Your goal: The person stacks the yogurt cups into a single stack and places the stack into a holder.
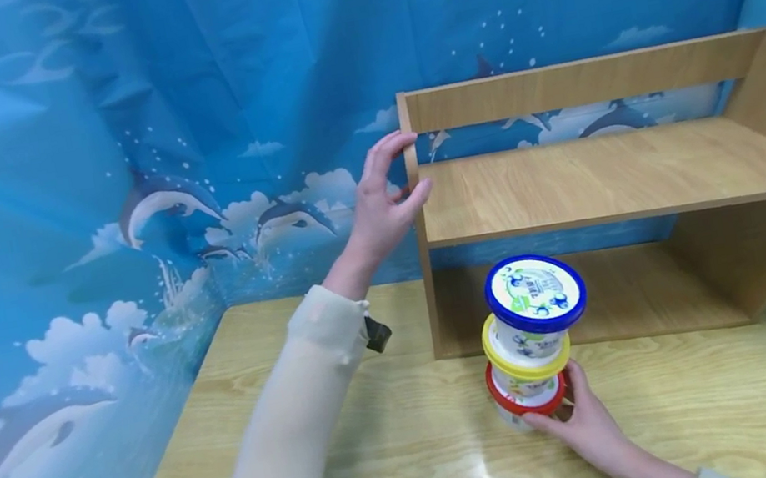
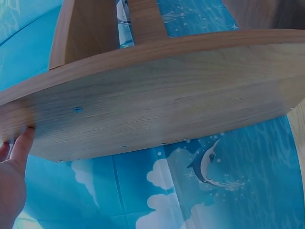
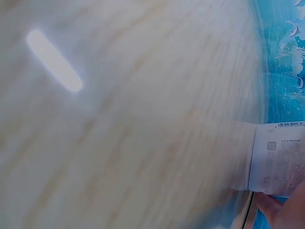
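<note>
Three round white tubs are stacked in front of the wooden shelf (image 1: 616, 175): a blue-lidded tub (image 1: 537, 293) on top, a yellow-lidded tub (image 1: 529, 362) in the middle, a red-lidded tub (image 1: 524, 401) at the bottom. My right hand (image 1: 588, 420) grips the bottom tub from the right, thumb at its front. The right wrist view shows a tub's printed white side (image 3: 279, 157) above my fingers. Up at the shelf's left side panel (image 1: 430, 282), my left hand (image 1: 384, 196) holds the front edge, with fingertips against its outer face (image 2: 167, 105).
The shelf has an upper board (image 1: 608, 176) and a lower compartment behind the stack. It stands at the back of a light wooden table (image 1: 404, 455). A blue dolphin-print sheet (image 1: 236, 86) hangs behind and at both sides.
</note>
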{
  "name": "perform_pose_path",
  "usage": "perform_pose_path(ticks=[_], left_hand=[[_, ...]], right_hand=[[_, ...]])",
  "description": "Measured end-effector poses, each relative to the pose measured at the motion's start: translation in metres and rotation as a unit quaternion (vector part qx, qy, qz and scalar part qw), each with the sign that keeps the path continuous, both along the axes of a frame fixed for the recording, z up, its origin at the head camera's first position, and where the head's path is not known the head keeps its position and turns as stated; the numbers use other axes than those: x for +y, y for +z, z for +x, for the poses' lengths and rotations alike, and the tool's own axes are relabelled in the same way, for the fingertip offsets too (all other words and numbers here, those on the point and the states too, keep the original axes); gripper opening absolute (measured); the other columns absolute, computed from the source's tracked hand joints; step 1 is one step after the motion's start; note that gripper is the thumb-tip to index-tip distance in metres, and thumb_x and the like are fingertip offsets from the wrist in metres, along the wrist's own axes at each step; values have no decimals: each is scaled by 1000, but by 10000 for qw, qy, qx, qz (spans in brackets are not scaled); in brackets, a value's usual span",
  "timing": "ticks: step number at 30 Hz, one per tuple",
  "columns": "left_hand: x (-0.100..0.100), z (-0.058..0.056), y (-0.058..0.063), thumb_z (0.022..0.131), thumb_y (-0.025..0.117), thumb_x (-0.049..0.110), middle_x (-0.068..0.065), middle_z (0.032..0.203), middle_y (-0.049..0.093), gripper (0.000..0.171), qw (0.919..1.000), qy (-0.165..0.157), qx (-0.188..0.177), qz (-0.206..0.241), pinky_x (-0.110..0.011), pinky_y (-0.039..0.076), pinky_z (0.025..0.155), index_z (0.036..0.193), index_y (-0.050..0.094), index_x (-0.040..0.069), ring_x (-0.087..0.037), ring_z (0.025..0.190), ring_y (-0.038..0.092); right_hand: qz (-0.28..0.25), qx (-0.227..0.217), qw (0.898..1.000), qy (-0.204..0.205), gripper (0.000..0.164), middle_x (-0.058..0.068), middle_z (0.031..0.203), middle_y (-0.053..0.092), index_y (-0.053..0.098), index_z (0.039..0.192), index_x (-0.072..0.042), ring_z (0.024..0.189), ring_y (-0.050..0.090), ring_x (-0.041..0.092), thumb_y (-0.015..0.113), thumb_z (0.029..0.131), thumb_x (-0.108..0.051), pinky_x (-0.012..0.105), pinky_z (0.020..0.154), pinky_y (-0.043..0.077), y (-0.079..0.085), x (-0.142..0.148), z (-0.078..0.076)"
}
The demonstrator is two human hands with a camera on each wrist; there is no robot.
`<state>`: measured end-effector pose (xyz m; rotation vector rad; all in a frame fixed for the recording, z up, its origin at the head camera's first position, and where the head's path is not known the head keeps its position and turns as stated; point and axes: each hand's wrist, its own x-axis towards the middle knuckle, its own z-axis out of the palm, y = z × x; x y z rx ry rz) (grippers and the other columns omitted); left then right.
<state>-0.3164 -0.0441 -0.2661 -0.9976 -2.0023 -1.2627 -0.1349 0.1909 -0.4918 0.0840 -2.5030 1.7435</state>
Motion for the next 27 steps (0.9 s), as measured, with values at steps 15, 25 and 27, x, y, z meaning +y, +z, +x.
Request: perform_pose_path(ticks=[15,25,27], left_hand=[[3,5,1,92,64,5,-10,145,38,49,9998,-88,-4,191,-35,55,86,137,45,7,-15,130,39],[3,3,-1,93,64,8,-10,146,37,49,9993,-249,-52,274,-41,54,87,138,44,8,-16,131,38],[3,3,-1,93,63,7,-10,146,37,49,9993,-255,-63,283,-41,54,87,138,45,8,-16,131,38]], right_hand=[[18,44,10000,43,84,20,126,51,25,140,-3,113,53,33,81,79,-11,26,86,51,0,2,-2],[311,62,9995,-20,81,20,123,54,28,138,-3,109,57,34,82,79,-16,28,84,52,5,6,-2],[437,165,9989,-72,80,20,121,55,29,137,-1,108,57,34,82,79,-16,30,84,52,8,7,-2]])
